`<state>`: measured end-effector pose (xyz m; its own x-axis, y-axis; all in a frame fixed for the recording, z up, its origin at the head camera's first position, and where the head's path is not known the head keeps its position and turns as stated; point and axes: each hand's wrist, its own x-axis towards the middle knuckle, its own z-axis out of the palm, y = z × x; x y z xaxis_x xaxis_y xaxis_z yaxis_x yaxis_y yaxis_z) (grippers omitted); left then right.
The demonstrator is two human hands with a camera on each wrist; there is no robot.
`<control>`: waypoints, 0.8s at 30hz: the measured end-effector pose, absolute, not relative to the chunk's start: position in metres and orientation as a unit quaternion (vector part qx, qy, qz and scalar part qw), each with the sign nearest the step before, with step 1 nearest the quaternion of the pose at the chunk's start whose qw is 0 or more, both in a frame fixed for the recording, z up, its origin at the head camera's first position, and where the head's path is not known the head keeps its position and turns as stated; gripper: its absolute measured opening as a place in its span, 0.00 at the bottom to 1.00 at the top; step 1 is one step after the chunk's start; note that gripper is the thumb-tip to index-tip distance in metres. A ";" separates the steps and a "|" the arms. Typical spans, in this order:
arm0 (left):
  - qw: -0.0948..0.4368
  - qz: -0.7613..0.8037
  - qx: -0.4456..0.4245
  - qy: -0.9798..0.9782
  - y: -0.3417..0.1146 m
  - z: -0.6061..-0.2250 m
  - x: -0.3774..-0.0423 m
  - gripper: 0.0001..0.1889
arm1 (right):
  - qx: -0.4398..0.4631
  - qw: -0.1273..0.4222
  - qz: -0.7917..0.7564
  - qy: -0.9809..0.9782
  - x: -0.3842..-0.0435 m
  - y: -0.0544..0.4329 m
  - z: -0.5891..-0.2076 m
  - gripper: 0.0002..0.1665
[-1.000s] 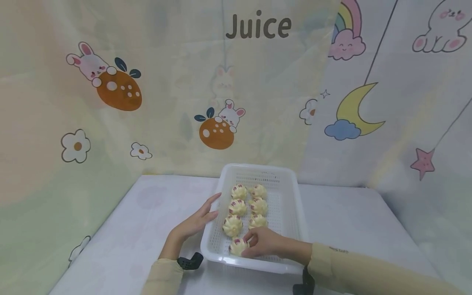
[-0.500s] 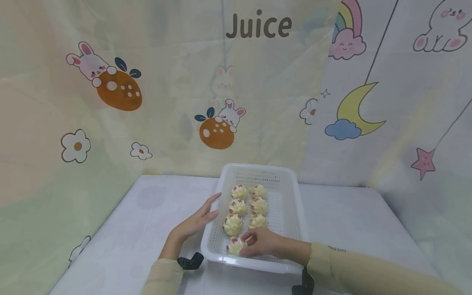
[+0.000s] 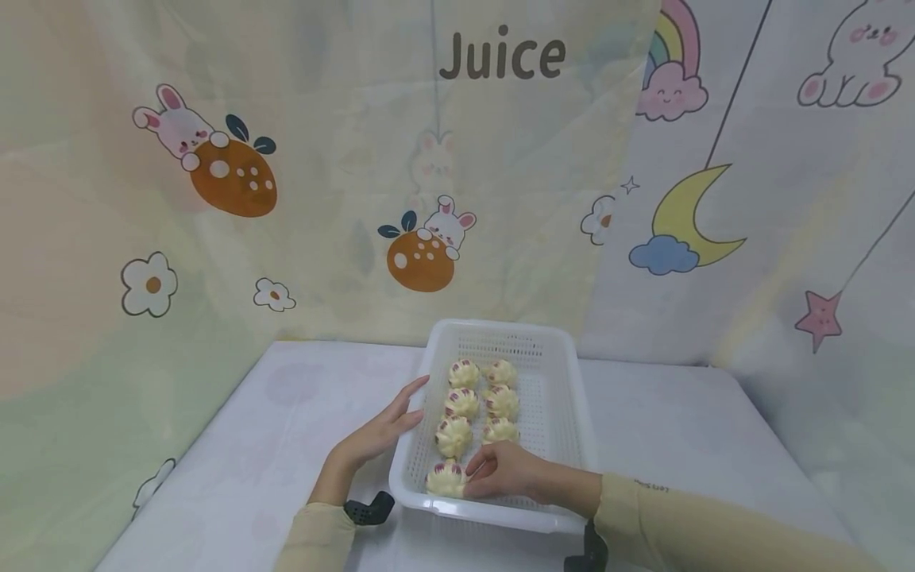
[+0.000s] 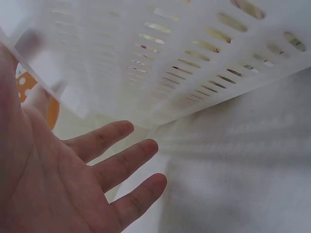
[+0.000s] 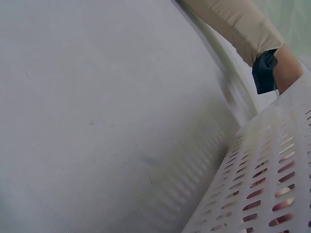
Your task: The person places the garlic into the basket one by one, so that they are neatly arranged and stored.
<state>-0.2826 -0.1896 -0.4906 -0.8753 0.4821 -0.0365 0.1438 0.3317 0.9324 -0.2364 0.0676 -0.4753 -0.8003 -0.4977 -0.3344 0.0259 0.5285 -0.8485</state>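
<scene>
A white plastic basket (image 3: 554,373) with slotted walls holds two rows of pale yellow pleated buns with purple marks. At its near left corner lies one such bun (image 3: 445,480). The curled thumb and fingers of my right hand (image 3: 507,469) pinch this bun's right edge, partly covering it; the right wrist view does not show the hand. Another bun (image 3: 453,436) sits just beyond. My left hand (image 3: 379,429) lies along the basket's left rim with straight fingers. In the left wrist view that hand (image 4: 73,170) shows its palm and spread fingers beside the slotted wall.
The basket stands on a white-covered table (image 3: 286,413), close to the printed curtain (image 3: 336,262) at the back. Each wrist wears a black device, such as the left one (image 3: 369,508). More buns (image 3: 502,403) form the basket's second row.
The nearest bun has moved left toward the basket's corner, and my right hand has shifted slightly left with it. The left hand has stayed in place at the rim.
</scene>
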 end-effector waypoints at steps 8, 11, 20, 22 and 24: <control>0.158 0.550 0.204 0.794 -0.190 -0.492 -0.283 0.30 | -0.142 0.302 -0.475 0.814 -0.236 0.065 -0.475 0.17; 0.161 0.554 0.207 0.790 -0.190 -0.491 -0.283 0.30 | -0.147 0.310 -0.484 0.805 -0.236 0.065 -0.474 0.18; 0.165 0.557 0.215 0.785 -0.190 -0.495 -0.283 0.30 | -0.178 0.289 -0.457 0.822 -0.235 0.076 -0.459 0.20; 0.163 0.556 0.215 0.787 -0.190 -0.496 -0.284 0.30 | -0.198 0.280 -0.459 0.820 -0.235 0.081 -0.450 0.20; 0.160 0.553 0.215 0.789 -0.190 -0.496 -0.285 0.30 | -0.218 0.260 -0.464 0.818 -0.236 0.088 -0.439 0.18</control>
<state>-0.2855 -0.1903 -0.4965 -0.8564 0.5161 -0.0146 0.1619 0.2954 0.9416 -0.2357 0.0884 -0.4394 -0.7694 -0.5984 -0.2235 -0.1149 0.4738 -0.8731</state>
